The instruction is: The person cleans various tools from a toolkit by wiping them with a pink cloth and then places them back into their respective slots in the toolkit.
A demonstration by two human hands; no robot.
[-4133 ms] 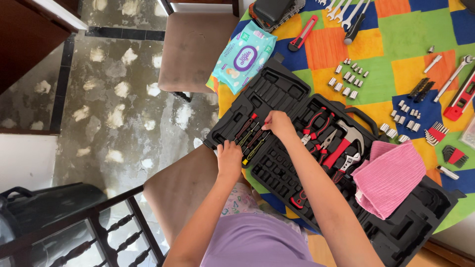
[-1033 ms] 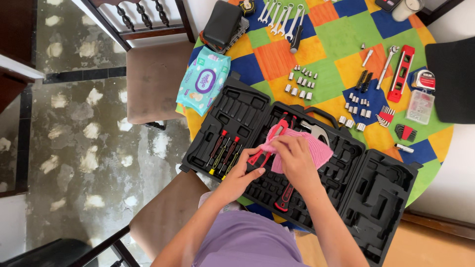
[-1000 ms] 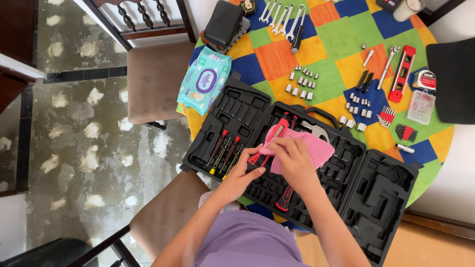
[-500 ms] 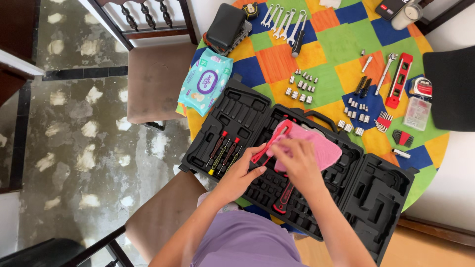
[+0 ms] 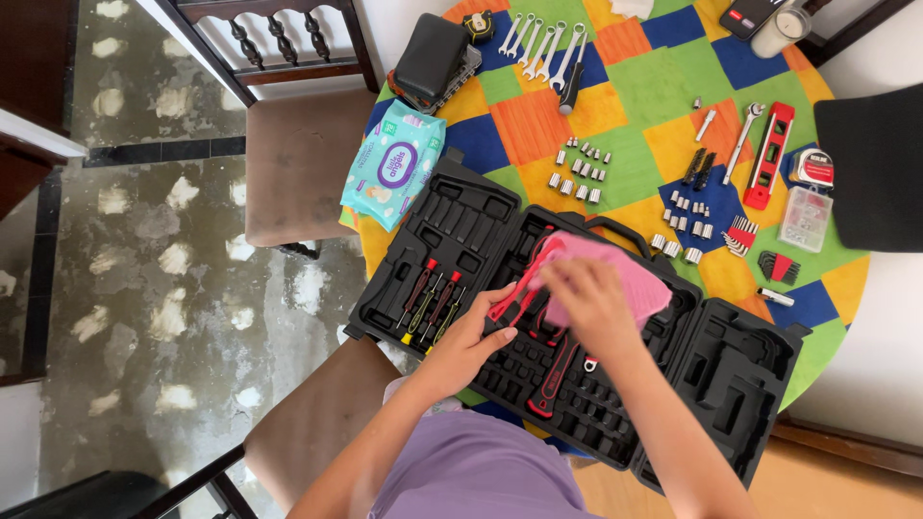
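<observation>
The pliers (image 5: 519, 284) are still gripped by the left hand (image 5: 476, 332). The pink cloth (image 5: 615, 274), clutched in the right hand (image 5: 588, 298), has been rubbed further right along them, so wiping goes on.

Over the black tool case (image 5: 461, 231), the left hand (image 5: 473, 338) holds red pliers (image 5: 519, 284); the right hand (image 5: 591, 300) presses a pink cloth (image 5: 625, 274) on them.

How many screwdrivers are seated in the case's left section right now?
4 screwdrivers, side by side in the black case, just left of the left hand. Others may be hidden.
</observation>
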